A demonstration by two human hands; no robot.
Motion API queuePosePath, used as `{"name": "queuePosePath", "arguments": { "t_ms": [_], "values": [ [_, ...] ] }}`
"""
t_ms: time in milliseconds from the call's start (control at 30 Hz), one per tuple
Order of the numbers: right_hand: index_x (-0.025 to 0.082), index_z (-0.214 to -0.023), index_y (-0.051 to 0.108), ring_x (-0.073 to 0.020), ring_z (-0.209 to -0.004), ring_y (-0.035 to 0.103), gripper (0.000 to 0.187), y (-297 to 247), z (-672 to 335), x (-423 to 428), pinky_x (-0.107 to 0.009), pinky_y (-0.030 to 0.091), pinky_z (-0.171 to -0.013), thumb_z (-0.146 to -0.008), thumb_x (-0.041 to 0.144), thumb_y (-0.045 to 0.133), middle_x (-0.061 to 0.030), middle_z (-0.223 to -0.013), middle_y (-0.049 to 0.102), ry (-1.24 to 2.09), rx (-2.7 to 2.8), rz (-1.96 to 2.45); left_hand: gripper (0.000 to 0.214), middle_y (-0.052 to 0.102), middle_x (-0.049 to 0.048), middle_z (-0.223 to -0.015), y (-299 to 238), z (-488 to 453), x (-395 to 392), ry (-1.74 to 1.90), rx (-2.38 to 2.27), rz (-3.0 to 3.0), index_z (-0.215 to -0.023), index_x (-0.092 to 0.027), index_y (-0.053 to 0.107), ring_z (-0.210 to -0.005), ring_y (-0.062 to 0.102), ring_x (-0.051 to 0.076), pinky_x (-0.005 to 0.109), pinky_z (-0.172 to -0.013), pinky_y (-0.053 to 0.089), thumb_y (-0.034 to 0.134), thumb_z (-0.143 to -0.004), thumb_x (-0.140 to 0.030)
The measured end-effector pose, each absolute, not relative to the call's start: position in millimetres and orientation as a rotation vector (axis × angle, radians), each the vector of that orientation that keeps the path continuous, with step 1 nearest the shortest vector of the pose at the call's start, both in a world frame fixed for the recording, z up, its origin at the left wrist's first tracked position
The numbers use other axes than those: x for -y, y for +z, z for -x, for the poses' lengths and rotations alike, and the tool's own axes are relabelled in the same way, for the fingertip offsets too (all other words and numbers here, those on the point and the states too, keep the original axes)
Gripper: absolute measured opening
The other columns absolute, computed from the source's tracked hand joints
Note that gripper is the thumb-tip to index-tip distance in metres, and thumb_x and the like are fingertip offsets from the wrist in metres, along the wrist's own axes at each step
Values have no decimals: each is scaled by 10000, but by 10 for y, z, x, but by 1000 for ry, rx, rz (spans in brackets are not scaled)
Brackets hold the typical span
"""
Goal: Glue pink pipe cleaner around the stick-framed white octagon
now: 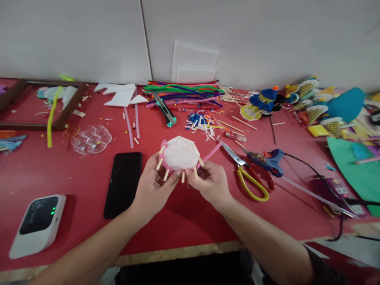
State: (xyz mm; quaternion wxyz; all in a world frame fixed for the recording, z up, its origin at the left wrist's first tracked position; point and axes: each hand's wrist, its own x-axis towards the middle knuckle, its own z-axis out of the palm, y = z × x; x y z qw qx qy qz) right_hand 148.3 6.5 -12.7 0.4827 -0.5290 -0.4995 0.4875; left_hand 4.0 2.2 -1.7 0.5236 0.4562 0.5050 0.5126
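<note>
Both my hands hold a small craft piece (179,153): a white polygon of foam with short wooden sticks poking out round its edge and a pink pipe cleaner (211,152) wound about it, its free end trailing right. My left hand (154,188) grips the piece's lower left edge with fingers closed on it. My right hand (209,182) pinches the lower right edge near a stick. The piece is held just above the red table (184,213).
A black phone (123,183) lies left of my hands, a white device (38,223) further left. Scissors (247,174) and a blue glue gun (268,161) lie to the right. Pipe cleaners (184,93), a cutter (164,109), foam pieces and craft figures (267,101) fill the back.
</note>
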Motion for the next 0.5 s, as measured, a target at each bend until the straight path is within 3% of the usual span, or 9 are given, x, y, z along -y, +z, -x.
{"name": "queuePosePath", "arguments": {
  "t_ms": [500],
  "values": [
    [219, -559, 500, -110, -388, 507, 244, -132, -1461, -60, -221, 387, -378, -679, 339, 675, 41, -441, 515, 1229, 1137, 1273, 382, 751, 61, -1015, -42, -50, -24, 1191, -1173, -1046, -1027, -215, 624, -954, 727, 234, 317, -796, 602, 810, -701, -286]
  ]
}}
